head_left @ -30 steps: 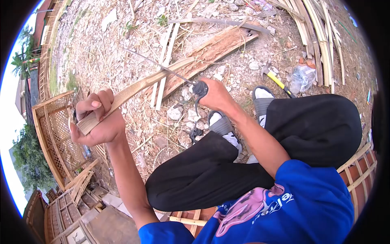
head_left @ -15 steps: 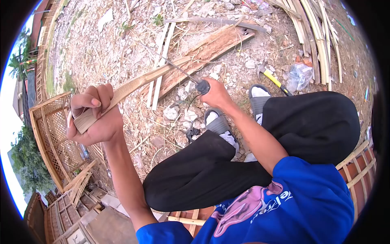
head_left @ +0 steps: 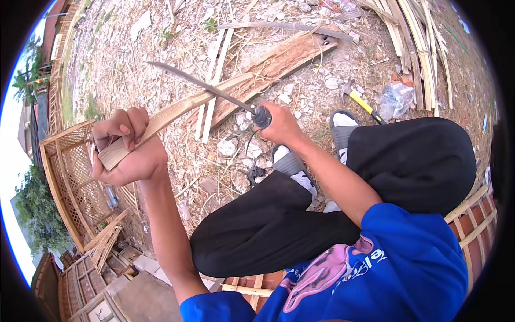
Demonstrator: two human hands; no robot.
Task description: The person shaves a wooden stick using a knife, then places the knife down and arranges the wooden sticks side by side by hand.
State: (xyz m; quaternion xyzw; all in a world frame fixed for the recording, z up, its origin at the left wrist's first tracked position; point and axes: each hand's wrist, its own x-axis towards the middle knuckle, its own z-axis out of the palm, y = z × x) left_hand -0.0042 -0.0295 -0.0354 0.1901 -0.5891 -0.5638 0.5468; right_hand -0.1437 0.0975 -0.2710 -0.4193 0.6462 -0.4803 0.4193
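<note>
My left hand (head_left: 129, 145) is wrapped round the near end of a long wooden strip (head_left: 177, 110), which slants up to the right. The strip's far end lies over a rough, reddish-brown plank (head_left: 284, 64) on the ground. In my right hand (head_left: 281, 126) is the dark handle of a long, thin blade (head_left: 185, 76). The blade crosses the strip near its far part and points up to the left. Two pale thin slats (head_left: 214, 80) lie on the ground beneath the strip and blade.
A hammer (head_left: 363, 103) with a yellow and black handle lies beside a clear plastic bag (head_left: 397, 100). Long slats (head_left: 424, 53) are piled at upper right. A lattice panel (head_left: 75, 182) stands at left. My sandalled feet rest on stony ground.
The blade has swung and its flat now shows more broadly, its tip further left than half a second ago. My left hand still grips the strip, with its fingers shifted slightly.
</note>
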